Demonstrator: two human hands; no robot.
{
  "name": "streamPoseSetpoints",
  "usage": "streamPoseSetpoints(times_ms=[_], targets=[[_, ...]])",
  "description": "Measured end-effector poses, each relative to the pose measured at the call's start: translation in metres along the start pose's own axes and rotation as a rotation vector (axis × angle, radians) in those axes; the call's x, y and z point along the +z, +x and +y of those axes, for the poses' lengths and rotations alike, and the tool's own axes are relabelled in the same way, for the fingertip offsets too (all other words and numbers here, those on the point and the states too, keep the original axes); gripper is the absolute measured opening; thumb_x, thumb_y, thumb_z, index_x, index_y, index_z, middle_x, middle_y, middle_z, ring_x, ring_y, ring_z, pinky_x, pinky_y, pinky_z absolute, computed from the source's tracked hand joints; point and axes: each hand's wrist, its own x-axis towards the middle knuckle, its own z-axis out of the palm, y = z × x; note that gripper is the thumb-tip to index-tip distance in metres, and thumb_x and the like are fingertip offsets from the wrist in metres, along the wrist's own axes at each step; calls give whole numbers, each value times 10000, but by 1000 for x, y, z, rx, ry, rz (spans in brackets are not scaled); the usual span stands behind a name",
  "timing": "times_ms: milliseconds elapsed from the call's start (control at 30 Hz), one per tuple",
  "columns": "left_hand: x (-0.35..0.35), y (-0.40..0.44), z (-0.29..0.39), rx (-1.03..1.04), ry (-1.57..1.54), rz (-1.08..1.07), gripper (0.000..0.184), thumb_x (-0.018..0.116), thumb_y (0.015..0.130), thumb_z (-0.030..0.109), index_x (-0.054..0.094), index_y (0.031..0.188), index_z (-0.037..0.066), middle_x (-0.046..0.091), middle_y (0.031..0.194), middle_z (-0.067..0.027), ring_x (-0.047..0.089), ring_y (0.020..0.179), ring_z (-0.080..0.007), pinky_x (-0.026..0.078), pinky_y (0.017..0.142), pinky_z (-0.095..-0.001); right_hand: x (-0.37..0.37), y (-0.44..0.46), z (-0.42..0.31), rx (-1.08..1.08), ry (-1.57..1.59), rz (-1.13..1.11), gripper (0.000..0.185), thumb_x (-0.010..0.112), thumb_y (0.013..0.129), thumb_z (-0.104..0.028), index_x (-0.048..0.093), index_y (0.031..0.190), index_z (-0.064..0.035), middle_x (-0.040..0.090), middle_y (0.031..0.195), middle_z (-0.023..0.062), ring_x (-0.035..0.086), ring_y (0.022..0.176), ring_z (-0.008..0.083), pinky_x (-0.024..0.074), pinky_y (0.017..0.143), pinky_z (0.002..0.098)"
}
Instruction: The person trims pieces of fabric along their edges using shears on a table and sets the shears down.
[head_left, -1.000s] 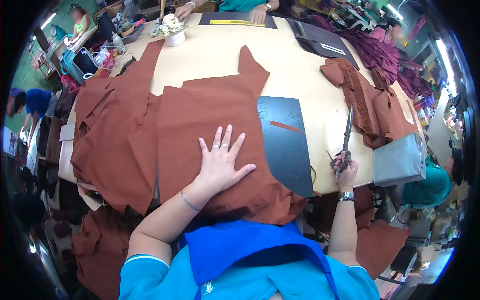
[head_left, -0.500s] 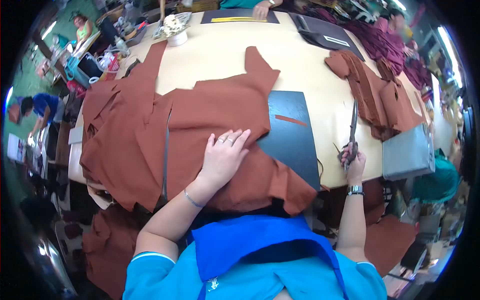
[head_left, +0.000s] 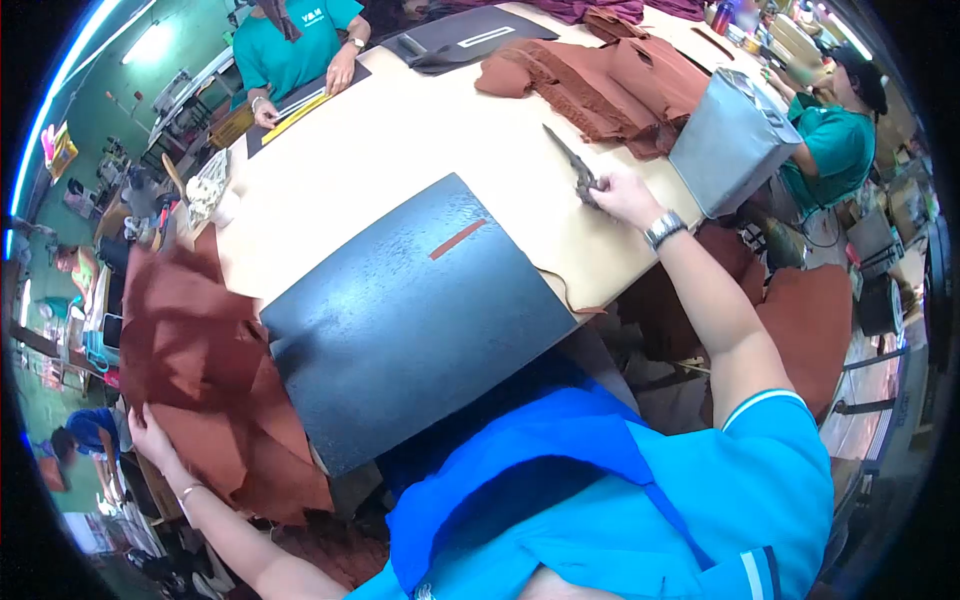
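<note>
My left hand [head_left: 152,437] is closed at the outer left edge of the reddish-brown leather [head_left: 190,340], which is blurred and bunched at the table's left side. Scissors [head_left: 578,170] are gripped in my right hand [head_left: 625,196], blades pointing up and left over the pale table [head_left: 370,150]. Between my hands lies a black cutting board [head_left: 420,330] with one thin brown strip [head_left: 457,240] on it.
A grey metal box [head_left: 728,140] stands at the right edge beside more brown leather [head_left: 610,85]. Across the table a person in green [head_left: 290,55] has both hands at a yellow ruler [head_left: 300,120]. A white pot [head_left: 226,208] stands on the left. Another person sits behind the box.
The large leather piece has gone from the black board to the left side along with my left hand. The view has turned. My right hand still holds the scissors.
</note>
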Motion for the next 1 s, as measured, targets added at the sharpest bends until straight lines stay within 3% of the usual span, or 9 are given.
streamPoseSetpoints(times_ms=[100, 167, 300, 333, 367, 400, 500, 833, 1000], targets=[[-20, 6, -75, -292, 131, 69, 679, 588, 945, 308, 287, 1445, -39, 423, 1417, -279, 466, 1291, -366, 406, 1050, -437, -4, 18, 17, -189, -341, 208, 216, 617, 784, -263, 694, 776, -61, 694, 834, 171, 679, 772, 314, 518, 677, 449], [12, -22, 16, -524, 758, -15, 768, 600, 921, 398, 240, 1473, 2, 394, 1432, -276, 428, 1308, -398, 370, 1074, -477, -7, 4, -12, -135, -518, 261, 193, 601, 780, -252, 701, 785, -87, 691, 816, 148, 679, 804, 303, 518, 706, 450], [122, -79, 142, 434, 639, 86, 627, 594, 919, 407, 426, 1384, 22, 473, 1344, -207, 426, 1266, -389, 388, 1037, -490, 24, -20, -72, -165, -687, 288, 209, 580, 806, -234, 692, 916, -97, 686, 888, 101, 653, 886, 283, 488, 830, 459], [151, -100, 197, 435, 341, -94, 575, 612, 908, 380, 489, 1322, 0, 476, 1343, -206, 441, 1254, -370, 394, 1029, -472, 24, -18, -87, -224, -497, 193, 267, 572, 835, -278, 675, 992, -88, 676, 962, 116, 636, 958, 296, 464, 892, 457], [164, -122, 280, 107, 223, -493, 548, 626, 899, 337, 493, 1314, 5, 481, 1350, -186, 441, 1264, -359, 397, 1029, -448, 27, -15, -102, -281, -306, 99, 331, 564, 865, -323, 659, 1067, -79, 667, 1036, 132, 618, 1029, 309, 440, 953, 454], [211, -142, 274, 418, 191, -384, 558, 604, 906, 343, 464, 1362, 54, 448, 1395, -172, 416, 1294, -350, 357, 1051, -501, 39, -15, -121, -408, -164, 100, 415, 567, 882, -379, 635, 1136, -59, 613, 1168, 171, 563, 1137, 329, 418, 998, 456], [253, -189, 372, 387, 106, -815, 705, 407, 960, 559, 231, 1522, 170, 167, 1588, -157, 135, 1471, -335, 117, 1117, -651, 92, -26, -132, -724, -47, -126, 675, 511, 926, -528, 453, 1399, -50, 372, 1479, 217, 340, 1383, 371, 312, 1121, 435], [296, -205, 375, 539, -20, -787, 577, 416, 987, 484, 361, 1479, 187, 268, 1567, -108, 190, 1463, -301, 125, 1121, -633, 64, -175, -36, -604, 19, -51, 705, 473, 967, -466, 289, 1467, -4, 423, 1430, 232, 365, 1364, 361, 243, 1146, 489], [290, -208, 384, 608, 105, -770, 571, 404, 992, 488, 364, 1478, 191, 257, 1569, -116, 182, 1464, -306, 122, 1122, -636, 31, -238, 44, -620, 10, -197, 370, 603, 902, -334, 629, 1144, -55, 567, 1284, 166, 526, 1216, 306, 414, 1011, 464]])
